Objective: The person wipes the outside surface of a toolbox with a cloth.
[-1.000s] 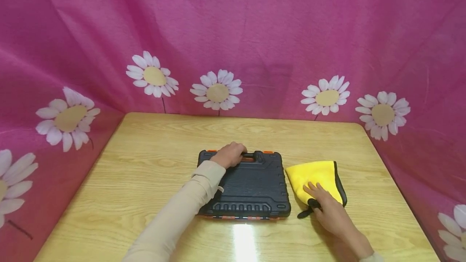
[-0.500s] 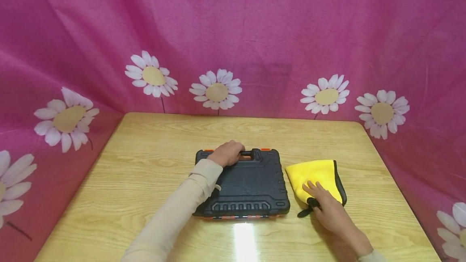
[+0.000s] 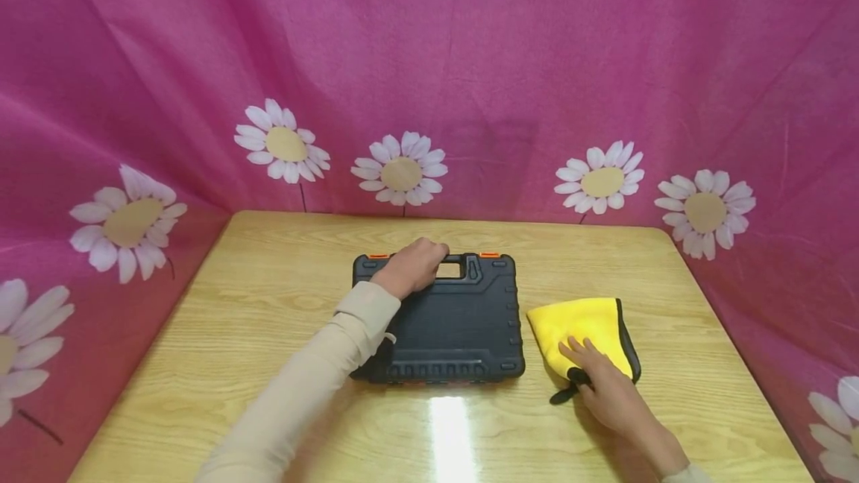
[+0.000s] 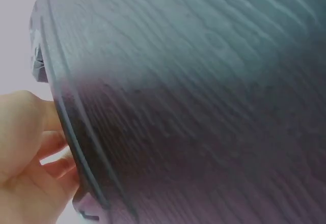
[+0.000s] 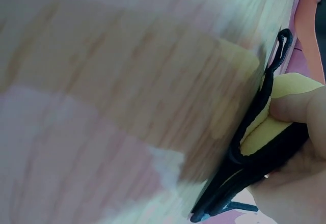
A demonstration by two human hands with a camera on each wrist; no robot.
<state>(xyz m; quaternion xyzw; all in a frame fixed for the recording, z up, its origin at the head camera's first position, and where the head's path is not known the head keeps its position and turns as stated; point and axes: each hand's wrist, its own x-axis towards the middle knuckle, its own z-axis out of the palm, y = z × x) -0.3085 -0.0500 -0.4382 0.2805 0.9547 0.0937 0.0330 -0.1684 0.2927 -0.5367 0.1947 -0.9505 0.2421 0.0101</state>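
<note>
A black plastic carrying case (image 3: 456, 326) with orange latches is near the middle of the table in the head view. My left hand (image 3: 412, 265) grips its handle at the far side; the sleeve and wrist cover part of its left half. In the left wrist view, the ridged face of the case (image 4: 193, 102) fills most of the picture beside my hand (image 4: 30, 158). To the right lies a folded yellow cloth (image 3: 584, 319) with black edging. My right hand (image 3: 614, 393) pinches its near edge, fingers spread over the top. The right wrist view shows the cloth's black-edged fold (image 5: 260, 137) against my hand.
Under everything is a light wooden table (image 3: 282, 267), with a bright reflection near its front. A pink curtain (image 3: 483, 58) printed with large daisies closes off the back and both sides.
The case has shifted away from me and slightly left with my left hand on its handle; wood now shows through the handle opening. My right hand and the cloth have stayed put.
</note>
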